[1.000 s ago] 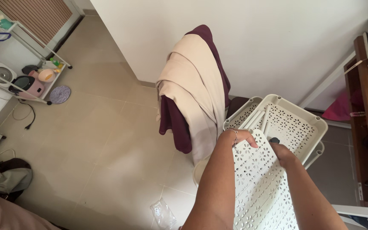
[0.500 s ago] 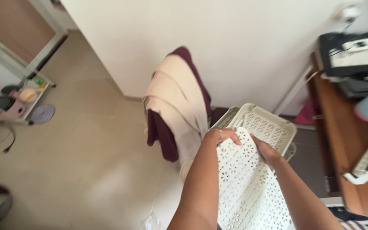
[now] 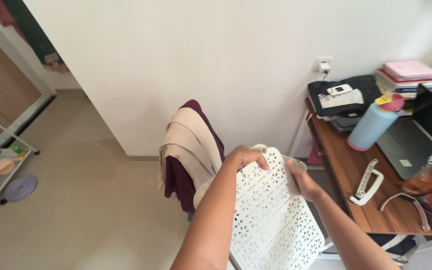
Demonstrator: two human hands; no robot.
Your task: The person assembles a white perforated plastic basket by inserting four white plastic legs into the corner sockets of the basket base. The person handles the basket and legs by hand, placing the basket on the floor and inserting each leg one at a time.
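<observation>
White plastic panel (image 3: pixel 271 215), pierced with flower-shaped holes, held tilted in front of a chair draped in beige and maroon clothes (image 3: pixel 188 150). Left hand (image 3: pixel 250 158) grips its top edge; right hand (image 3: pixel 303 183) clasps its right edge. Wooden desk (image 3: pixel 356 185) alongside.

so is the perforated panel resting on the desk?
No, both hands hold the white perforated panel in the air, left of the desk.

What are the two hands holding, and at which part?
Both hands hold one white perforated plastic panel at its upper end: left hand on the top left corner, right hand on the top right edge.
</observation>
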